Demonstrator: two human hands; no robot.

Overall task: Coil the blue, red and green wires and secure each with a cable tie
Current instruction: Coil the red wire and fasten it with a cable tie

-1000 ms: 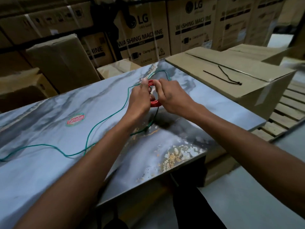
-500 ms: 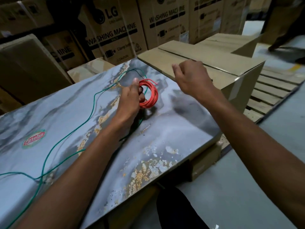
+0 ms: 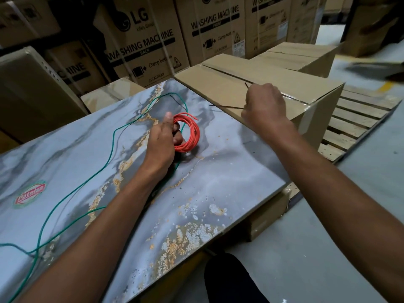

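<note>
A red wire coil (image 3: 192, 133) stands on the marble slab (image 3: 229, 171), and my left hand (image 3: 162, 141) grips its left side with the thumb up. The green wire (image 3: 113, 138) lies loose across the slab, running from behind the coil down to the lower left. My right hand (image 3: 263, 106) is over the cardboard box (image 3: 218, 84) to the right of the slab, and pinches a thin black cable tie (image 3: 225, 106). Another black tie end (image 3: 247, 85) sticks out above the knuckles. No blue wire is in view.
Washing machine cartons (image 3: 153, 44) are stacked behind the slab. A wooden pallet (image 3: 354, 123) lies right of the box. A round sticker (image 3: 30, 194) sits on the slab's left part. My dark trouser leg (image 3: 229, 281) shows below the slab's edge.
My right hand left the red coil, reached right to the cardboard box and took hold of a cable tie. My left hand kept holding the coil on the slab.
</note>
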